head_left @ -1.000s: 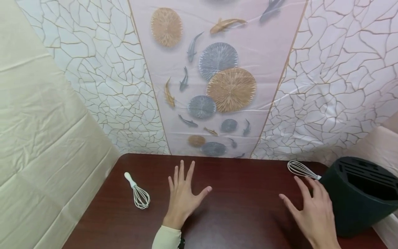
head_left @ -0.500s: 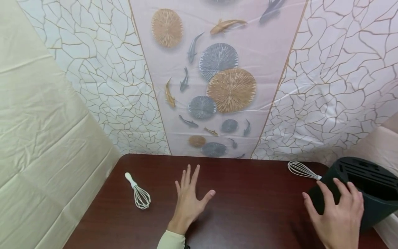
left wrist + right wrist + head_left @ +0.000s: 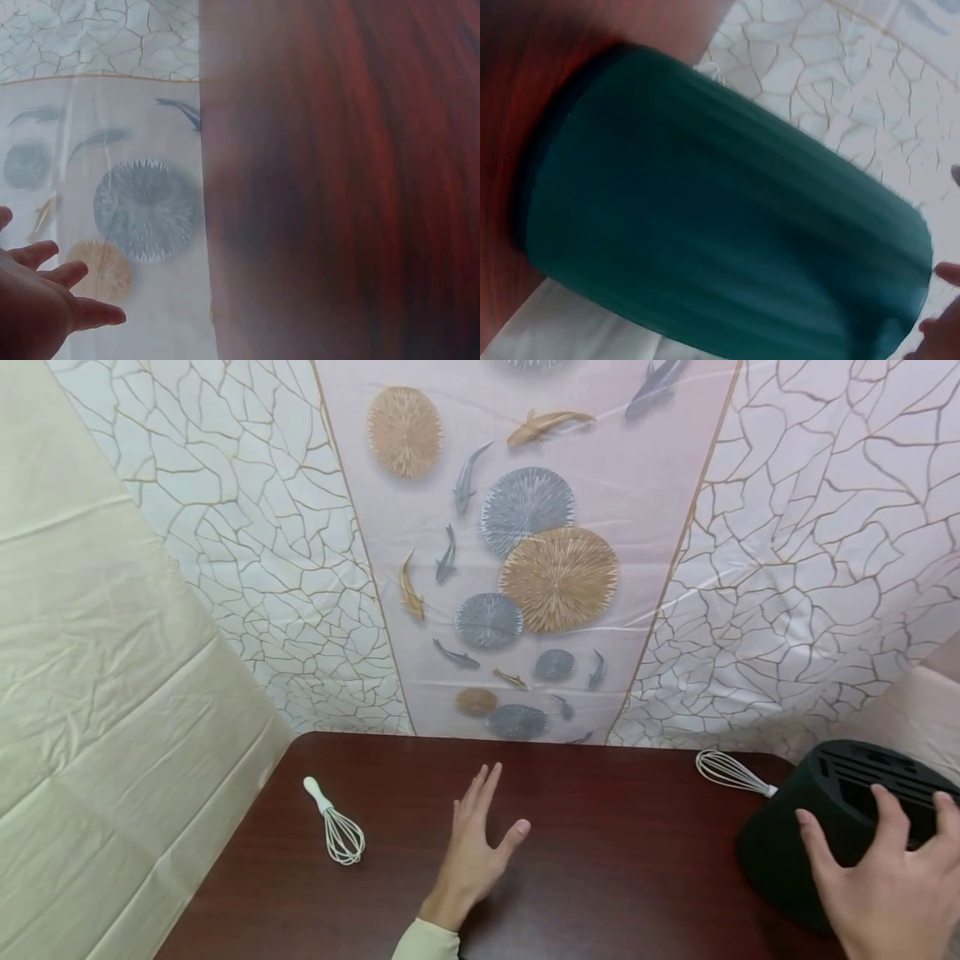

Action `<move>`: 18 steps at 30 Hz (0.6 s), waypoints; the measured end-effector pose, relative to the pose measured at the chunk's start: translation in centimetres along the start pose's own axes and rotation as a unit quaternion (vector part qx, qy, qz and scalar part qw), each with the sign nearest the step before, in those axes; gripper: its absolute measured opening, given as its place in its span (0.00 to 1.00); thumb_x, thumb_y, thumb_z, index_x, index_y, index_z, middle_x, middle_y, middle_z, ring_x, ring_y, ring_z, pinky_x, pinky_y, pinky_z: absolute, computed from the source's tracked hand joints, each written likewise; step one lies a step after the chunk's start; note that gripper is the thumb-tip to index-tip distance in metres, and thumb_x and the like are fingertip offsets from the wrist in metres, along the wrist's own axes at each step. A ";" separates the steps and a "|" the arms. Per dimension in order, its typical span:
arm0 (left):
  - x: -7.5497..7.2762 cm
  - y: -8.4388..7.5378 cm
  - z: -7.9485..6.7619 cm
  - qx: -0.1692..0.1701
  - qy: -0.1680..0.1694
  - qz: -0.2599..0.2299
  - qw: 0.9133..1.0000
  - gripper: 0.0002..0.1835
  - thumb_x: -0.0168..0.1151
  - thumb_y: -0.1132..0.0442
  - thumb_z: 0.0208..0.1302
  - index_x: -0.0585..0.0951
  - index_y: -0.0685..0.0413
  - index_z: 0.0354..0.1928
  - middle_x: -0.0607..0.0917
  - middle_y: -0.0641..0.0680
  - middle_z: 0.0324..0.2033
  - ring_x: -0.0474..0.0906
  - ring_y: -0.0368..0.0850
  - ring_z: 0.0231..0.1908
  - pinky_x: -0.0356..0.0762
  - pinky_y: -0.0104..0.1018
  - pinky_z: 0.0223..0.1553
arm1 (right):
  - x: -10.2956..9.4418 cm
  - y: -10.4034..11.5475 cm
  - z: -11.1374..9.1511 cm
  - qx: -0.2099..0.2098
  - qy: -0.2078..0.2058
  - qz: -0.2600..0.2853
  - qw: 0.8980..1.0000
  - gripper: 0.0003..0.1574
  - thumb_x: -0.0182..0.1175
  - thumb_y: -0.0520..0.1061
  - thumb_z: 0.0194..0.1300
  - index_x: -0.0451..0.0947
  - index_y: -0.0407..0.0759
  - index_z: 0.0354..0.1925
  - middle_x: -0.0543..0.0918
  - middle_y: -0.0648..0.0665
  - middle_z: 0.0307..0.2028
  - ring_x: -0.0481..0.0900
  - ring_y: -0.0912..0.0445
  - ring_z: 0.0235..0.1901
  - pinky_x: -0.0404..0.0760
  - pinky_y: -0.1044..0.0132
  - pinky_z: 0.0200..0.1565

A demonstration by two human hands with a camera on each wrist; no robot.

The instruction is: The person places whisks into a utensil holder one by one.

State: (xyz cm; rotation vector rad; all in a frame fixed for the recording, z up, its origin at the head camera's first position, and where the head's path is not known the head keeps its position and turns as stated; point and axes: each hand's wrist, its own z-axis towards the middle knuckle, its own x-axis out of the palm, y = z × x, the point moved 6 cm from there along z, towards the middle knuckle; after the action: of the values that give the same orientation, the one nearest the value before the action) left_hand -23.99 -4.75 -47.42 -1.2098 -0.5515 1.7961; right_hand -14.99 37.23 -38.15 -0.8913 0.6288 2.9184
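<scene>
Over the middle of the table my left hand (image 3: 474, 856) is held with straight fingers and the thumb spread, holding nothing; its fingers show at the lower left of the left wrist view. My right hand (image 3: 892, 885), fingers spread and slightly bent, is at the dark green knife block (image 3: 783, 852) on the right, in front of its slotted top. In the right wrist view the block's ribbed side (image 3: 720, 202) fills most of the picture, with fingertips (image 3: 950, 273) by its upper rim. Whether they touch it, I cannot tell.
A white whisk (image 3: 335, 822) lies on the left of the dark red-brown table (image 3: 600, 860). Another whisk (image 3: 731, 771) lies at the back right, its handle end near the block. Patterned cloth (image 3: 555, 693) hangs behind the table, and cream cloth (image 3: 112, 735) at the left.
My right hand has moved right, from beside the back-right whisk to the front of the knife block's top. My left hand has shifted slightly right, its fingers closer together.
</scene>
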 end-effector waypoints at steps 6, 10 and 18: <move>0.8 -0.6 0.3 -0.004 0.016 -0.118 0.993 0.35 0.57 0.49 0.72 0.56 0.27 0.76 0.61 0.44 0.75 0.56 0.48 0.73 0.58 0.63 0.67 | 0.3 -2.1 1.1 0.057 0.043 0.017 0.997 0.77 0.30 0.95 0.47 0.55 0.43 0.75 0.45 0.29 0.76 0.45 0.33 0.74 0.52 0.34 0.68; 1.3 -1.0 0.5 -0.005 0.028 -0.128 0.991 0.33 0.57 0.48 0.72 0.59 0.26 0.75 0.62 0.42 0.74 0.57 0.45 0.73 0.59 0.60 0.67 | 0.9 -3.4 1.0 0.116 0.073 0.022 0.990 0.70 0.38 0.90 0.53 0.50 0.47 0.77 0.54 0.23 0.71 0.52 0.29 0.71 0.55 0.35 0.67; 3.2 -1.6 0.7 -0.013 0.065 -0.156 0.986 0.29 0.55 0.47 0.73 0.63 0.27 0.74 0.64 0.42 0.72 0.63 0.47 0.70 0.68 0.58 0.63 | 1.7 -5.3 1.1 0.139 0.057 0.086 0.985 0.67 0.58 0.81 0.54 0.52 0.46 0.77 0.58 0.31 0.73 0.55 0.37 0.73 0.52 0.42 0.71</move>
State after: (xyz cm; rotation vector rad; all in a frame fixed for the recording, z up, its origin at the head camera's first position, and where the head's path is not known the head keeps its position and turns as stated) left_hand -24.42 -1.17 -47.55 -1.1772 -0.6514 1.4413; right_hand -16.26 42.31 -40.21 -1.0183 1.1427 2.8329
